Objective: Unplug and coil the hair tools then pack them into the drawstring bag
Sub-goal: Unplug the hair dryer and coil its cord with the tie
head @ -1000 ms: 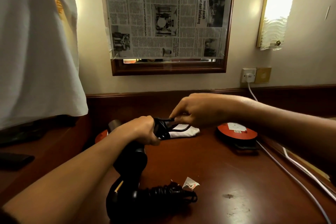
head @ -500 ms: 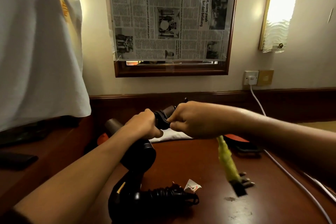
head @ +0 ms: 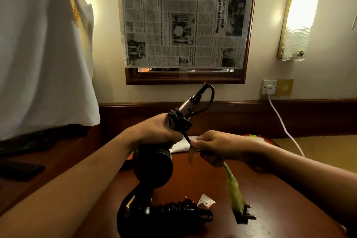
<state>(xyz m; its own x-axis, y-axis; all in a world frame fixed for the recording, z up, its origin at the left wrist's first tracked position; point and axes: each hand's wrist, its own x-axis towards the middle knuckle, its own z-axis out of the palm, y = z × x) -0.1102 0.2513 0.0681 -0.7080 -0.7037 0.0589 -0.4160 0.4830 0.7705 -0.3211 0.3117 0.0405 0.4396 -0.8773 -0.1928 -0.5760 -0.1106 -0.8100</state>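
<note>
Above the hair dryer (head: 154, 205) on the table (head: 270, 208), the left hand (head: 156, 131) grips a hair tool (head: 190, 104); right hand (head: 214, 146) fingers pinch its cord (head: 186, 137), the plug (head: 244, 212) dangling.

A bedroom or hotel room: wooden dressing table (head: 270, 189), framed mirror (head: 185, 78), wall lamp (head: 301, 13), wall socket (head: 269, 87).

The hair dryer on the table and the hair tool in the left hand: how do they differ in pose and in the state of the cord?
The hair dryer lies on the table; the slim hair tool is held up, tilted, by the left hand. The hair dryer's cord sits bundled beside its handle, untouched; the hair tool's cord is partly wound, its end pinched by the right hand, plug dangling. Both are dark and unplugged.
</note>
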